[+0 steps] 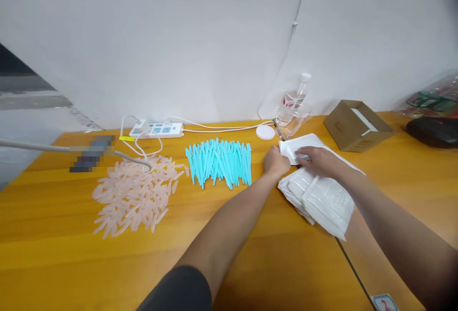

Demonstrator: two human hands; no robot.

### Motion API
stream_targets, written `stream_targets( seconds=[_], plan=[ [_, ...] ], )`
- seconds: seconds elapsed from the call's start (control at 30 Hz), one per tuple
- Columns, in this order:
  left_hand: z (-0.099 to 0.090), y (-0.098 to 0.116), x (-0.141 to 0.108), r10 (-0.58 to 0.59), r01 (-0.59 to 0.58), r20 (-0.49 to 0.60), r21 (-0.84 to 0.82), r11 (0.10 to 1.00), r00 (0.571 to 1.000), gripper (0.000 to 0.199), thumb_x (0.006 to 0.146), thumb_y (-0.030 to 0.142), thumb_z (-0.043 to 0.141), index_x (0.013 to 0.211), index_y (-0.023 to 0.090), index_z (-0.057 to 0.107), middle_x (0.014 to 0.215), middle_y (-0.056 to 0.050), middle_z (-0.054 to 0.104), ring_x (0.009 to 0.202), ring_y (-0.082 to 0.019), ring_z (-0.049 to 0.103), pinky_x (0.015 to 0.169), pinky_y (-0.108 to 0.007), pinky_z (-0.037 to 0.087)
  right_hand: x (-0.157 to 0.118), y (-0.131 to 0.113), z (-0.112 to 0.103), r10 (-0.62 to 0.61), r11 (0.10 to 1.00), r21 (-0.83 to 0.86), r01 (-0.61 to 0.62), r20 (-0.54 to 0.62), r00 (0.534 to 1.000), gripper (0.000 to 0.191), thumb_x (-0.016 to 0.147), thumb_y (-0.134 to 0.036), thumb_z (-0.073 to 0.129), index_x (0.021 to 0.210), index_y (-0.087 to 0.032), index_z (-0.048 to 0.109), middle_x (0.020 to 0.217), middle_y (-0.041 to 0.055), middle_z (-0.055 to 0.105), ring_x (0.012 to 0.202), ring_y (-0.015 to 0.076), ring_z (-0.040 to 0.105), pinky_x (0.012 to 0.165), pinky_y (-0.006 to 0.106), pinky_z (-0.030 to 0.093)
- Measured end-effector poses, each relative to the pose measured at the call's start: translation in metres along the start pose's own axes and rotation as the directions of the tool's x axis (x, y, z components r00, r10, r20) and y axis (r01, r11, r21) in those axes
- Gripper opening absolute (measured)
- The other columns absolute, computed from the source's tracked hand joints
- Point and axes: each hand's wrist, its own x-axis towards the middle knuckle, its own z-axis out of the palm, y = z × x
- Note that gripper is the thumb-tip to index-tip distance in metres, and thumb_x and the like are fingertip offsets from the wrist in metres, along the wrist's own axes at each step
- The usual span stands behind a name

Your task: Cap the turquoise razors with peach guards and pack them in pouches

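A white plastic packet (308, 142) lies on the table to the right of centre. My left hand (276, 161) is closed on its left end, the fingertips mostly hidden. On the same end, my right hand (318, 160) has its fingers bent together, pinching the white film. Just beneath the right forearm is a stack of flat white plastic packets (327, 201). Left of my hands, slim turquoise plastic sticks (220, 162) lie side by side in a row. Farther left spreads a loose heap of pale pink, translucent narrow pieces (138, 196).
Along the wall stand a white power strip (166, 130) with cables, a clear bottle (294, 98) and an open cardboard box (358, 127). A round white disc (265, 132) lies near the bottle. A black pouch (432, 132) sits far right. A grey cable crosses the pink heap.
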Motion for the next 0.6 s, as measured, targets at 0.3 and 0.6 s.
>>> stream_targets(
  seconds=[0.3, 0.6],
  plan=[
    [-0.110, -0.023, -0.146, 0.162, -0.141, -0.079, 0.220, 0.965, 0.984, 0.017, 0.090, 0.035, 0.063, 0.089, 0.020, 0.071, 0.074, -0.002, 0.069, 0.071, -0.016, 0.063, 0.070, -0.028, 0.046, -0.050, -0.112, -0.027, 0.082, 0.963, 0.267, -0.037, -0.159, 0.984, 0.028, 0.089, -0.041, 0.058, 0.091, -0.022, 0.078, 0.093, 0.0076, 0.079, 0.080, 0.0273, 0.072, 0.073, 0.037, 0.050],
    [-0.217, -0.100, -0.280, 0.016, 0.077, -0.344, 0.255, 0.964, 0.939, 0.029, 0.095, 0.041, 0.058, 0.085, 0.017, 0.072, 0.061, 0.003, 0.054, 0.057, -0.011, 0.049, 0.056, -0.022, 0.039, -0.037, -0.258, 0.033, 0.096, 0.944, 0.330, -0.018, -0.222, 0.970, 0.042, 0.092, -0.048, 0.056, 0.108, -0.016, 0.077, 0.091, 0.0105, 0.076, 0.081, 0.0251, 0.070, 0.069, 0.032, 0.046]
  ],
)
